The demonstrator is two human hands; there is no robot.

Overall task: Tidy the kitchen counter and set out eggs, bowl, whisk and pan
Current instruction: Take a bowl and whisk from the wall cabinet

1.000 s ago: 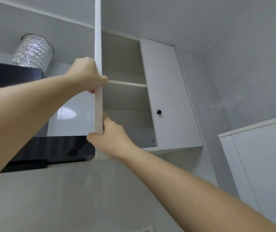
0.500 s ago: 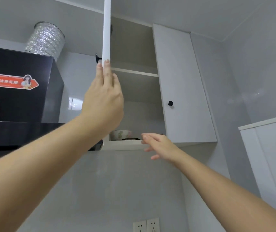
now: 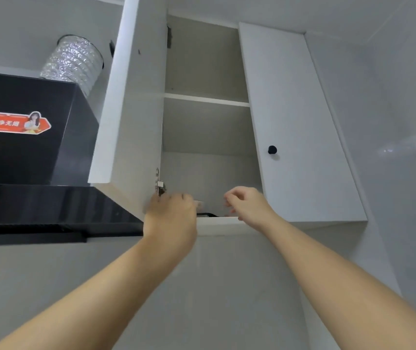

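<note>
Open cabinet door (image 3: 131, 109): showing plain white, at 10 o'clock.
Closed cabinet door (image 3: 302, 135): showing the same plain white, at 2 o'clock.
Knob (image 3: 272, 149): showing black against the closed door.
Cabinet interior (image 3: 206, 127): reading pale grey-beige, unpatterned.
Range hood (image 3: 25, 152): gleaming glossy black, at 9 o'clock.
Sticker (image 3: 12, 123): showing red-orange with white lettering.
Duct (image 3: 73, 61): glinting silver, crinkled foil ridges, at 11 o'clock.
Wall (image 3: 227, 286): showing pale grey, at 6 o'clock.

Wall cabinet (image 3: 222, 227): left door (image 3: 131, 109) swung open, right door (image 3: 302, 137) closed beside the opening, knob (image 3: 272, 149) near its inner edge. One shelf (image 3: 205, 99) crosses the opening, with a hinge (image 3: 159, 184) at the open door's lower inner corner. Range hood (image 3: 20, 152) to the cabinet's left, duct (image 3: 73, 61) rising from its top. Left hand (image 3: 170, 215) and right hand (image 3: 248, 205) at the cabinet's lower front edge, a partly hidden item (image 3: 206, 214) on the cabinet floor between them.
</note>
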